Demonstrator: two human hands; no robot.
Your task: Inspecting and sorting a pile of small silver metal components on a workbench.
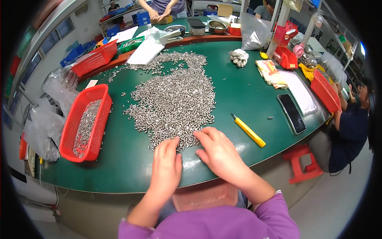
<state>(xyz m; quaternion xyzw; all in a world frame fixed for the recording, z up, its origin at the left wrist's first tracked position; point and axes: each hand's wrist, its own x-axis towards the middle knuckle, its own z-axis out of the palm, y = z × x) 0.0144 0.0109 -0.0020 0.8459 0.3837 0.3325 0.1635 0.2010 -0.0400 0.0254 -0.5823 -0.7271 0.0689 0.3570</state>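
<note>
A wide heap of small silver metal pins (175,101) covers the middle of the green table (131,163). My left hand (166,163) lies flat on the table at the heap's near edge, fingers together and touching the nearest pins. My right hand (219,153) rests beside it, fingers spread over the heap's lower right edge. Neither hand grips anything that I can see. A pinkish-red basket (205,195) with pins in it sits below the table edge, in front of my lap, partly hidden by my forearms.
A red basket (85,123) holding pins stands at the left, with clear bags (45,131) of pins beyond it. A yellow utility knife (248,130) and a black phone (291,113) lie at the right. A seated person (350,127) is at the far right; another person's hands (157,15) work at the back.
</note>
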